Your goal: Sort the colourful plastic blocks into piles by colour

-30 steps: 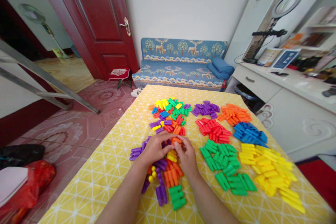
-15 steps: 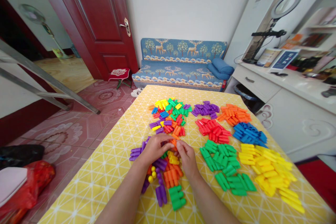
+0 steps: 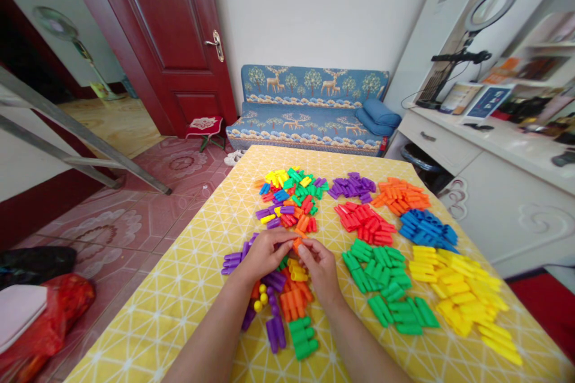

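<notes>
Between the fingertips of both hands is an orange plastic toy block [image 3: 297, 243], mostly covered by the fingers. My left hand [image 3: 268, 251] is closed on its left side, and my right hand [image 3: 317, 260] pinches it from the right. Below the hands lie joined orange blocks [image 3: 294, 304], yellow blocks [image 3: 297, 270], green blocks [image 3: 303, 338] and purple blocks [image 3: 275, 335]. Small yellow beads [image 3: 260, 297] and purple beads [image 3: 272, 299] sit beside them. More purple blocks [image 3: 232, 262] rest to the left of my left hand.
A mixed-colour pile [image 3: 291, 191] lies beyond my hands. Sorted piles of purple [image 3: 353, 187], orange [image 3: 401, 195], red [image 3: 365, 222], blue [image 3: 426, 227], green [image 3: 380, 266] and yellow blocks [image 3: 462, 287] cover the right side of the table [image 3: 179, 293]. A patterned sofa [image 3: 309, 114] stands behind.
The orange block has turned slightly between my fingers, and my right fingers have shifted a little on it. The piles on the table stay where they were.
</notes>
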A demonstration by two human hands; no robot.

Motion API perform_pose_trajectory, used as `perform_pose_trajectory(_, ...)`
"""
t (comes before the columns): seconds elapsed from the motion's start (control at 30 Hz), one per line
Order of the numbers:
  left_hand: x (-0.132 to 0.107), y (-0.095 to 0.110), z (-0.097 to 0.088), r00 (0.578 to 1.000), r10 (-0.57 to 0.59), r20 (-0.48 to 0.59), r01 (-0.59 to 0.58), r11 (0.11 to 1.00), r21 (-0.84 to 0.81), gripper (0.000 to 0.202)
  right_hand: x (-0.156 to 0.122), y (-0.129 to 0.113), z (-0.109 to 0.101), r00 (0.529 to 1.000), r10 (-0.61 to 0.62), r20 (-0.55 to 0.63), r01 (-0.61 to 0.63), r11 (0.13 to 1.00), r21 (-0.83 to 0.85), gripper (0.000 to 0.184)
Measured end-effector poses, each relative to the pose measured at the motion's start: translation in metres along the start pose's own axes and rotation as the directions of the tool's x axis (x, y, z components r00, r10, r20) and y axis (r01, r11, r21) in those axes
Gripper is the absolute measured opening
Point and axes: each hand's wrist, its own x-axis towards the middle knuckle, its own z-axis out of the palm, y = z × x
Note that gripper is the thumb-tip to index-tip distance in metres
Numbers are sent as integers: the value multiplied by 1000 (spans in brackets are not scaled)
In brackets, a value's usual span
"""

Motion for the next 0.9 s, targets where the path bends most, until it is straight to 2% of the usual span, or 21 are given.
perform_pose_trajectory(0.2, 1, 1, -1, 999, -46, 5, 45, 999, 15, 30, 0, 1, -1, 1000, 0, -14, 0, 1000, -7, 30)
perform_pose_trajectory(0.33, 1, 5, -1, 996, -81, -43, 82, 997, 12, 34, 0, 1, -1, 1000, 0, -23, 0, 1000, 2, 31)
perform_pose_trajectory(0.53, 1, 7, -3, 996, -58, -66, 58, 998, -14, 32, 3, 10, -1, 997, -77, 23, 77, 997, -8, 33)
perform_pose_trajectory(0.67, 1, 2, -2, 994, -53, -93, 51, 998, -22, 30, 4, 12, 0, 999, -50, 0, 50, 999, 3, 38)
perform_pose_trajectory(0.9, 1, -4, 1, 995, -12, -101, -2, 991, -135, 8, 5, 15, 1, 999, -35, -17, 36, 994, 98, 43)
